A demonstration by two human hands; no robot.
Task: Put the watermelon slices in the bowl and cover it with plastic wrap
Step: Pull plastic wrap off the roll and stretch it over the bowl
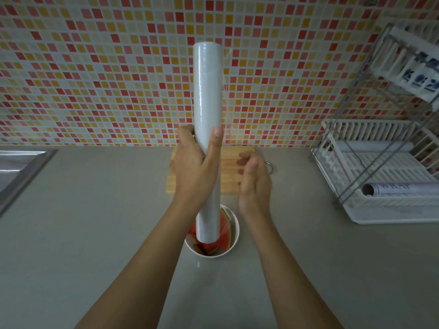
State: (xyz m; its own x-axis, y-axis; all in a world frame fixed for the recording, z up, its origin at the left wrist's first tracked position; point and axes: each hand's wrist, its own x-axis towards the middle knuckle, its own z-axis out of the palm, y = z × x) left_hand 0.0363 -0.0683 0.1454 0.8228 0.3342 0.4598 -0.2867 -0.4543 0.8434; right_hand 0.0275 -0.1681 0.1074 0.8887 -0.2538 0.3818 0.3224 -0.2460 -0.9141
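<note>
My left hand (194,167) grips a long white roll of plastic wrap (208,91) around its middle and holds it upright over the counter. A thin loose edge of clear film stands off the roll's right side. My right hand (254,184) hovers just right of the roll with loosely curled, blurred fingers, and I see nothing held in it. Below the roll's lower end a white bowl (234,238) sits on the counter with red watermelon slices (224,227) in it. The roll hides part of them.
A wooden cutting board (230,176) lies behind the hands against the tiled wall. A white dish rack (380,181) at the right holds another roll of wrap (389,189). A steel sink (19,167) is at the left. Grey counter (95,233) surrounds the bowl.
</note>
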